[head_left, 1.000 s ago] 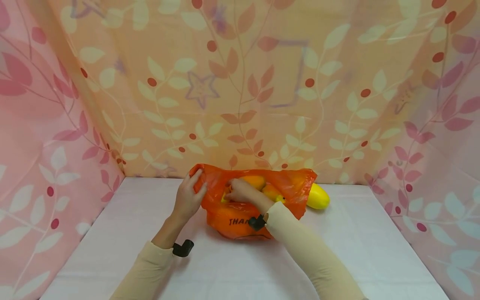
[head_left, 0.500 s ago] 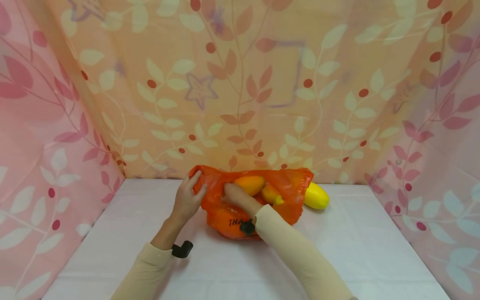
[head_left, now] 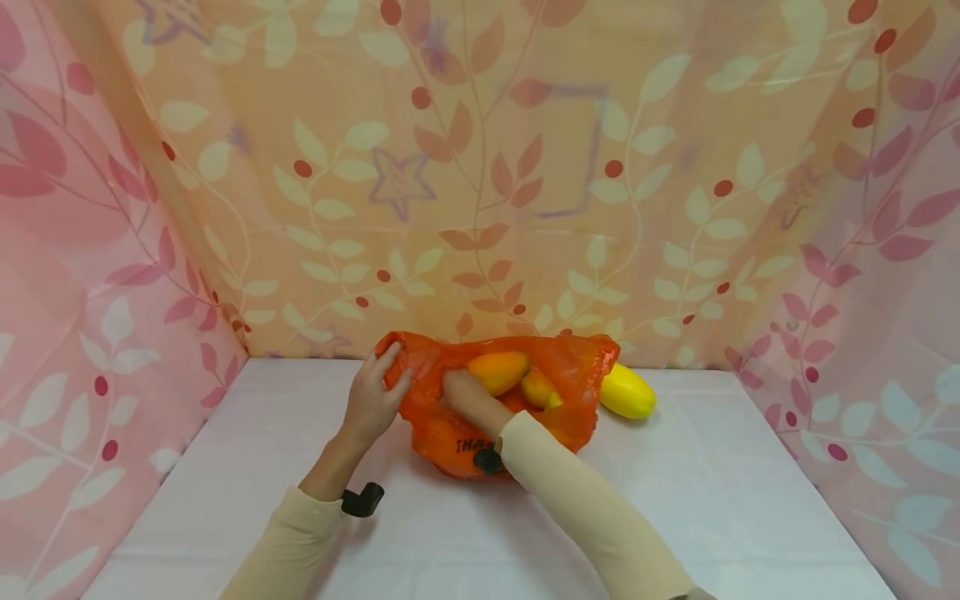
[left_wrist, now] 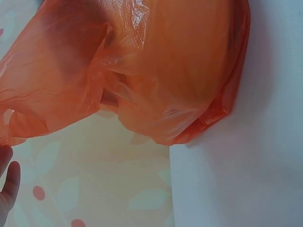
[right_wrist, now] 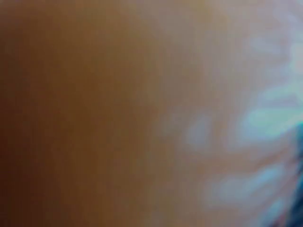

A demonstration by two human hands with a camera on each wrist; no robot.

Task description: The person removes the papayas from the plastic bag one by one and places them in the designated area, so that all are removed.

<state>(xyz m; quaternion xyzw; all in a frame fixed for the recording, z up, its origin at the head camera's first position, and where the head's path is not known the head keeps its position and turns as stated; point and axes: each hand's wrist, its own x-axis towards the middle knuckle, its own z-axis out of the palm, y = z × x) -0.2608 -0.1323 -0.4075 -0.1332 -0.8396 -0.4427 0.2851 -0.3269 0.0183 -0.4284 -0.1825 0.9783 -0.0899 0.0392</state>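
Observation:
An orange plastic bag [head_left: 525, 467] with dark lettering sits on the table, its mouth spread toward me. My left hand [head_left: 373, 402] grips the bag's left rim; the left wrist view catches only some fingertips [left_wrist: 13, 177] beside the thin orange film. My right hand [head_left: 468, 398] reaches down inside the bag near its left side. Its fingers are hidden there, so I cannot tell what they hold. Right of that hand, an elongated orange-yellow fruit [head_left: 498, 372] and a smaller one with a yellow tip [head_left: 538, 388] lie in the bag. The right wrist view is a brown-orange blur.
A bright yellow oval fruit [head_left: 628, 393] lies on the white tabletop [head_left: 705, 483] just outside the bag's right side. Behind the table hangs a leaf-patterned orange cloth [head_left: 480, 275], with pink patterned cloths at both sides.
My right hand has moved a little left and deeper into the bag, uncovering more of the orange-yellow fruit. The bag's right rim has drawn slightly inward. My left hand keeps its hold.

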